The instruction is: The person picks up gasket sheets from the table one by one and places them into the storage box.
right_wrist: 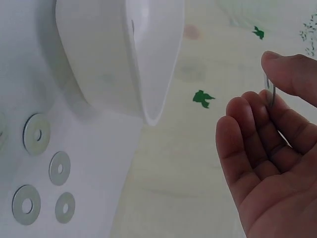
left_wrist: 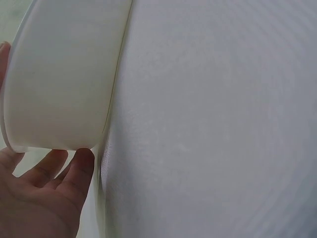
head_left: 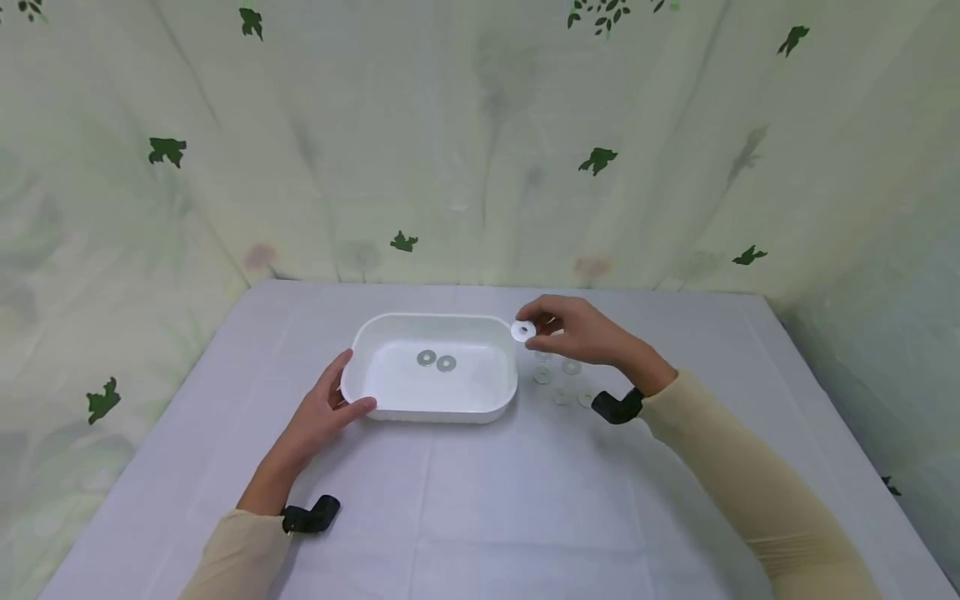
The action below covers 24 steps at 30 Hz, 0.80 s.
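So the white tub (head_left: 427, 396) sits toward the back of the table, with a strip of white cloth (head_left: 525, 500) between its far rim and the table's back edge, where the patterned curtain (head_left: 450, 108) hangs. There's loads of room in front: cloth runs from the tub's near side right down to the bottom of the head view. More of it stretches off to both sides, out to the slanting table edges.

Left hand (head_left: 321, 417) has hold of the tub's near left corner, thumb over the rim and fingertips against the outside of the end wall. Right hand (head_left: 577, 333) is pinching a metal washer (head_left: 517, 335) between thumb and fingers, up off the table by the tub's right end. The right wrist view shows that washer edge-on, with a gap between it and the tub wall.

Inside the tub, two flat washers (head_left: 446, 369) lie side by side around the middle; can't tell if they touch. A handful of loose washers (right_wrist: 30, 144) lie spread on the cloth just right of the tub.
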Each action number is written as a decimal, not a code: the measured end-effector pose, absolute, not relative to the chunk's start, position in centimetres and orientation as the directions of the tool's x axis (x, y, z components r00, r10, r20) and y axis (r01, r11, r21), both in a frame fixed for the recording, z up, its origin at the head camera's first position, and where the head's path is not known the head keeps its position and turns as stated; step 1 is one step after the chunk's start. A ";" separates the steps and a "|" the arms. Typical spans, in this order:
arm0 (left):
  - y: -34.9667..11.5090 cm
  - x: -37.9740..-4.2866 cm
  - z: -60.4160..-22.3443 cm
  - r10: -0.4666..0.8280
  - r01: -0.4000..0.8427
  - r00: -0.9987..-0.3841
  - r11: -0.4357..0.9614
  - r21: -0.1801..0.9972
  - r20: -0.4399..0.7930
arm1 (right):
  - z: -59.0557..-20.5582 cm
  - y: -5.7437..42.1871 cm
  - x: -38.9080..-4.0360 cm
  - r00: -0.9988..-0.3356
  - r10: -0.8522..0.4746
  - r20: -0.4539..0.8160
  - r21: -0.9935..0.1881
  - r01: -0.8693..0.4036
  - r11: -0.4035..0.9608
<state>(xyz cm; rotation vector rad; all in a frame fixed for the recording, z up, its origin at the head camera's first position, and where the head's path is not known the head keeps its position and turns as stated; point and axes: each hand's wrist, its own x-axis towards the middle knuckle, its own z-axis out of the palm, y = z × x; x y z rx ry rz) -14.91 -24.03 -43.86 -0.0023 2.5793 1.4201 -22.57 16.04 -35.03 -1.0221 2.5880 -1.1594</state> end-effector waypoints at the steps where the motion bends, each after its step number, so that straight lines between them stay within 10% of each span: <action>1: -24.0 -14.8 -43.9 0.092 -0.098 -0.980 0.542 0.835 -0.174 | -35.0 15.7 -22.7 -0.761 -0.633 0.144 -0.700 -0.531 0.478; 24: -24.0 -15.1 -43.7 0.090 -0.098 -0.981 0.549 0.830 -0.175 | -35.0 8.0 -24.5 -0.719 -0.693 -0.048 -0.742 -0.439 0.507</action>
